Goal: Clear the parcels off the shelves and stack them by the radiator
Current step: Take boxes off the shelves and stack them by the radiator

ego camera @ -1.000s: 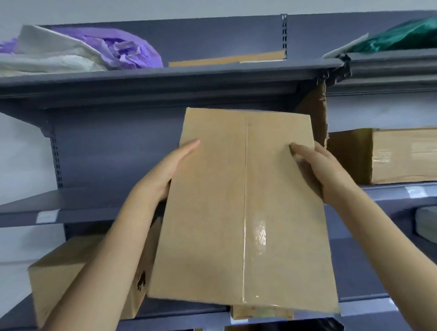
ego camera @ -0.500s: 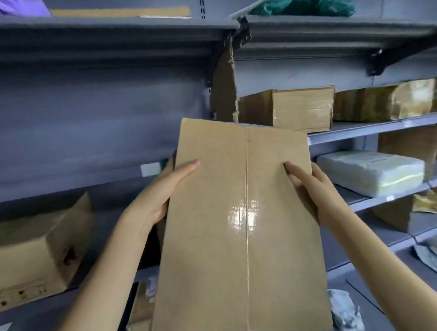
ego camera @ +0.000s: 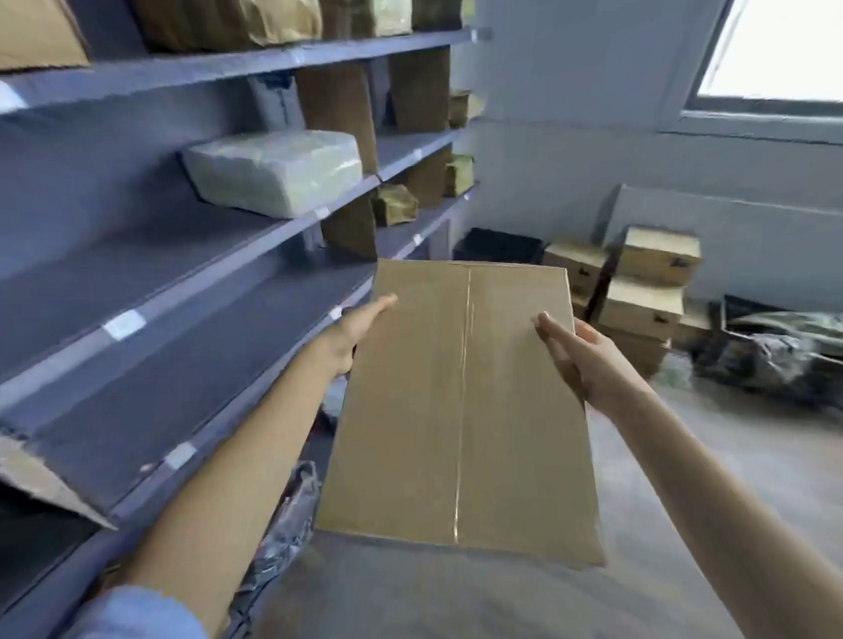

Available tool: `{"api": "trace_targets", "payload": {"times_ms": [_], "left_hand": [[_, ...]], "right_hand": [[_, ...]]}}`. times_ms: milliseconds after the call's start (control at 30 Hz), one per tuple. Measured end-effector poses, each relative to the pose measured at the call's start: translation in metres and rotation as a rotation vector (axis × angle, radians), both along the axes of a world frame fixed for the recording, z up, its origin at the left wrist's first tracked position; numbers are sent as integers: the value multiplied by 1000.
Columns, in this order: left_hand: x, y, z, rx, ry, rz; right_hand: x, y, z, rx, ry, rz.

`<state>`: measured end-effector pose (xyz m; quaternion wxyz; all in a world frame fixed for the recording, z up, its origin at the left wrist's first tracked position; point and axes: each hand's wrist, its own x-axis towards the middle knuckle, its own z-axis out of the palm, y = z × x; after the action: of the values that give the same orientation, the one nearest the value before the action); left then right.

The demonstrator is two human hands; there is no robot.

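Box (ego camera: 461, 404) now carried clear of shelves (ego camera: 170, 299).

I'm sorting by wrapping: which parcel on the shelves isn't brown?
The white plastic-wrapped parcel, lying flat on the middle shelf. The other shelf parcels that can be made out look brown or tan.

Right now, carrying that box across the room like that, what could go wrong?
1. The left hand and right hand press the box from its sides with nearly straight fingers, so it might slip down.
2. The box hides the floor just ahead; crumpled wrap lies by the shelf, a possible trip.
3. The stack ahead looks uneven and may topple.
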<state>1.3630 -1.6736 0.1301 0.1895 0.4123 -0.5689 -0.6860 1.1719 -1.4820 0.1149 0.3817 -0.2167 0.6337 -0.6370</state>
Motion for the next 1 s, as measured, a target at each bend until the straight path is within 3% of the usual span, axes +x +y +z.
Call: {"api": "trace_targets", "payload": {"times_ms": [167,300,467,767,900,1000], "left_hand": [[-131,4,-53,91,-49,-118],[-218,-10,-90,98,-18,-69],[-322,-61,-129,212,14,-41],[-567,-128,-114,276,-79,-219],[-663,-133,-138,440,-16,-311],[-737,-135,-158,564,24,-279]], "right_hand": [[-90,43,-45,169,-34,-260],[-168,27,-72,182,4,-455],[-278,-32,-94,194,5,-466],[-511,-123,-57,242,279,-497],[-606,-143,-59,414,523,-555],[-682,-155,-71,501,577,-559]]}}
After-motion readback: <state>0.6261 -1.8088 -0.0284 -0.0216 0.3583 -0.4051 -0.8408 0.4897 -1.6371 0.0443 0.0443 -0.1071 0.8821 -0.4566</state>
